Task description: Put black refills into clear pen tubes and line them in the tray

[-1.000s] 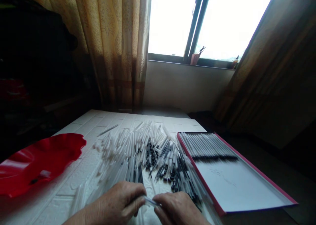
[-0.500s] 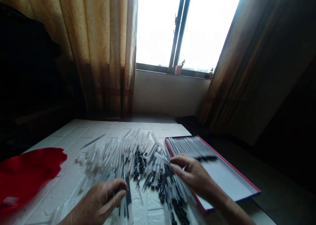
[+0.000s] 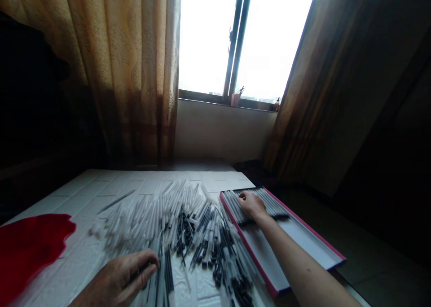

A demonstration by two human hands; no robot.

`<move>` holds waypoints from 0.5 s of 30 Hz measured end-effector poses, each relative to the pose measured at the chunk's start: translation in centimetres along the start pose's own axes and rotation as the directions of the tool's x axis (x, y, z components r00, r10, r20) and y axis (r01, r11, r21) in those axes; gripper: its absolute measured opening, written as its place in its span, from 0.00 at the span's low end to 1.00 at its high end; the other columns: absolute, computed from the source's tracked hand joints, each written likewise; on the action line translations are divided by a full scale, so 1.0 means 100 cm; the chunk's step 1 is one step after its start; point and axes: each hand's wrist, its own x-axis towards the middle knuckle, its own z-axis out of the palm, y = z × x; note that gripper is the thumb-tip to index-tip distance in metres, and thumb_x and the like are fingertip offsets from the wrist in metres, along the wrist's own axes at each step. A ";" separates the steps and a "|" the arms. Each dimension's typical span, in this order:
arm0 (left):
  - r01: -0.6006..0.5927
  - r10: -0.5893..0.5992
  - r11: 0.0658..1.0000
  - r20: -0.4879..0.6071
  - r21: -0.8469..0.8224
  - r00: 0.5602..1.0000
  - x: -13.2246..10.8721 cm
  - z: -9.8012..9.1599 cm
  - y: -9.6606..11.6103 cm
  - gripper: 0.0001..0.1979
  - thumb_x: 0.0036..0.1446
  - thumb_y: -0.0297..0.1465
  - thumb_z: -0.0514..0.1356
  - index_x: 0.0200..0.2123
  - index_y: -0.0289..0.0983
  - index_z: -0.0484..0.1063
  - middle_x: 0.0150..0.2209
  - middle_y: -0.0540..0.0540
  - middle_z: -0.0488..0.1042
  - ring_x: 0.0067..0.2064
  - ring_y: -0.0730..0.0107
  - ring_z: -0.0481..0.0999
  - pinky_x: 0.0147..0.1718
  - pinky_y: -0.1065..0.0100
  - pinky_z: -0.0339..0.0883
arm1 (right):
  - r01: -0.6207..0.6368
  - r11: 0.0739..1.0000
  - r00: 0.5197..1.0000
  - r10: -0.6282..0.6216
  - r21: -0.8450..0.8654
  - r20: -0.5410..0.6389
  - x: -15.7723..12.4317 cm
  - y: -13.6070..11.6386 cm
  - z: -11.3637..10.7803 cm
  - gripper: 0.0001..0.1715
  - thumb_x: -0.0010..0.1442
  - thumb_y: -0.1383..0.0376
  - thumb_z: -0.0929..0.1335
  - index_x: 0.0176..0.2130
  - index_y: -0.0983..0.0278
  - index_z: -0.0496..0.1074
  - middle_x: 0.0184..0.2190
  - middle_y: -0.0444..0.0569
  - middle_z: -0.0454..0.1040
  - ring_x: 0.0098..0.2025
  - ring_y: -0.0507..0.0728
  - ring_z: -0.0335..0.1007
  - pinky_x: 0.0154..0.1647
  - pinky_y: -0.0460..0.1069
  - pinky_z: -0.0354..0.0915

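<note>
1. Spreading across the lower half of the view, a white, brick-patterned table (image 3: 84, 188) stands before a bright window (image 3: 208, 37), with a patterned left curtain (image 3: 124, 51) and a darker right curtain (image 3: 286, 132). A pink cup (image 3: 235, 100) sits on the sill.
2. On the table, a heap of clear tubes (image 3: 134, 219) lies left of and beyond a cluster of black-ended pieces (image 3: 208, 248). A red dish (image 3: 37, 239) with a wavy rim is at the left. A pink-rimmed tray (image 3: 310, 235) at the right holds a row of clear pens (image 3: 231, 201) side by side at its far end.
3. Half a second ago the right hand (image 3: 252, 203) pinched a clear tube just outside the tray; now it is over the row, fingers bent down. I cannot tell whether they pinch a pen.
4. The left hand (image 3: 128, 271) stays low beside the near tubes, fingers curled, thumb near the forefinger; whether anything is between them is hidden.
5. White surface shows along the table's far edge, between heap and dish, and in a small patch right of the left hand. The tray's left rim runs just beside the black-ended pieces; the right forearm crosses its near part.
</note>
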 end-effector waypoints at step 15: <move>0.373 -0.255 0.876 -0.364 0.306 0.896 -0.007 -0.052 -0.052 0.19 0.59 0.38 0.46 0.38 0.43 0.76 0.34 0.49 0.82 0.35 0.61 0.82 0.35 0.69 0.70 | 0.038 0.992 0.999 -0.036 -0.117 0.021 -0.013 -0.007 -0.006 0.12 0.69 0.59 0.66 0.45 0.64 0.73 0.45 0.51 0.76 0.43 0.58 0.74 0.45 0.56 0.71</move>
